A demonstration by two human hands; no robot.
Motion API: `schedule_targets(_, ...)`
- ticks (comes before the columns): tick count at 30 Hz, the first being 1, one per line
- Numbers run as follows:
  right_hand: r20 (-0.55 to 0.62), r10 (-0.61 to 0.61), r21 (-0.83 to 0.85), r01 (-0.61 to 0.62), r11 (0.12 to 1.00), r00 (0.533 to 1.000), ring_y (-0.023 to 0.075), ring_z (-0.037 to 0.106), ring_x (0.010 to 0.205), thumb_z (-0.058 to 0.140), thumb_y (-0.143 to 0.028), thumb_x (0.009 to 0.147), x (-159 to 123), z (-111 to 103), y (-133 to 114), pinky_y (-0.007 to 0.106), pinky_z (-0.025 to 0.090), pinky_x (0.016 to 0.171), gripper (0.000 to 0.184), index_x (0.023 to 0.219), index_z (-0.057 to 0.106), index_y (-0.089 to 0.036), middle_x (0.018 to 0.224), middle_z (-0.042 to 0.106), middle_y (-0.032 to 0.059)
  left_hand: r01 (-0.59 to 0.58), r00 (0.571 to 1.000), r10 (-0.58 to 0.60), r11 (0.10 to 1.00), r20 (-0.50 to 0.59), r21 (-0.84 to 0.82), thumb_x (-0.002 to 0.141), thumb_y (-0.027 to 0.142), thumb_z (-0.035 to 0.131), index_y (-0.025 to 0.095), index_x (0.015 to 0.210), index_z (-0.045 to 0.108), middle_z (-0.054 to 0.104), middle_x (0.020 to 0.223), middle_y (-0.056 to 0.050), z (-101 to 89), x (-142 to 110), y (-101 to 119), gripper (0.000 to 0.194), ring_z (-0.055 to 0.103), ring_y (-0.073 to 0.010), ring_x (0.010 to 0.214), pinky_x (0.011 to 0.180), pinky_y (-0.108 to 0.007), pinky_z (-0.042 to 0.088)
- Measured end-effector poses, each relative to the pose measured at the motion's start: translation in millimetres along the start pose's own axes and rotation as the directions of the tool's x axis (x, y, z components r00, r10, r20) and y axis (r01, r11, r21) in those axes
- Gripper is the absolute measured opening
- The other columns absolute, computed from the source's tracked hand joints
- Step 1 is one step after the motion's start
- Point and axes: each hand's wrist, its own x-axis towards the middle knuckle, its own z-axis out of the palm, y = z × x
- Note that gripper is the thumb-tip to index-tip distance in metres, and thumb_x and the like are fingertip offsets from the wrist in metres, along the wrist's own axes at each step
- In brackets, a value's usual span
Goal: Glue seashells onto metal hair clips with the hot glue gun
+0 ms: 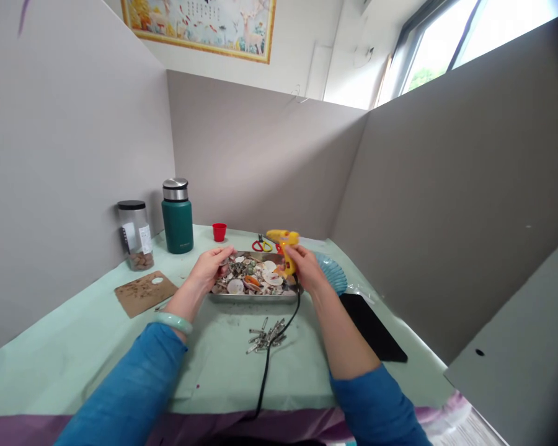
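Observation:
My right hand (307, 266) is wrapped round the handle of a yellow glue gun (286, 238), whose nozzle points left above a metal tray (255, 298). From the glue gun a black cord (267, 359) runs down over the front edge of the table. At the tray's left end my left hand (212, 265) is closed in a pinch; whatever its fingertips hold is too small to make out. Mixed seashells (253, 275) fill the tray, white, brown and orange. Nearer to me lies a small pile of metal clips (265, 337), partly crossed by the cord.
To the left stand a green flask (177, 220), a clear jar (137, 238) and a stained cardboard piece (144, 293). A red cup (219, 232) and scissors (262, 245) sit behind the tray. At right are a blue dish (332, 272) and a black flat panel (372, 328). Grey partitions (260, 161) surround the table.

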Motion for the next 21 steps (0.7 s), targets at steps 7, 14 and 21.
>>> schedule_targets(7,0.142,0.236,0.321,-0.270,0.908,0.961,0.0071,0.046,0.045,0.069,-0.046,0.071,-4,10,-4,0.016,0.027,0.033,0.034,0.079,0.056,-0.016,0.060,0.054,-0.0016,0.095,0.991,-0.108,0.985,-0.084,-0.145,0.084,0.028,0.056,0.013,0.072,0.055,0.055,0.061,-0.002,13.3,2,5,0.019,0.040,-0.0057,0.038,0.033,-0.018,0.026)
schedule_targets(14,-0.059,-0.115,-0.151,0.105,0.983,0.992,0.0108,0.048,0.046,0.066,-0.039,0.072,-2,-2,6,0.023,0.042,0.049,0.030,0.090,0.062,-0.016,0.052,0.052,-0.0036,0.127,0.992,-0.128,0.990,-0.007,-0.057,0.072,0.017,0.060,0.013,0.070,0.055,0.055,0.060,-0.002,33.3,1,1,0.006,0.043,-0.0070,0.041,0.034,-0.018,0.026)
schedule_targets(21,0.046,-0.141,-0.881,0.107,0.461,0.989,0.0212,0.064,0.083,0.062,-0.026,0.074,10,-4,29,0.028,0.044,0.070,0.031,0.104,0.064,-0.021,0.091,0.070,0.0048,-0.054,0.984,0.140,0.819,-0.107,0.572,0.065,0.033,0.067,0.017,0.073,0.064,0.047,0.043,0.004,28.2,-5,-10,0.017,0.041,-0.0104,0.040,0.039,-0.020,0.025)
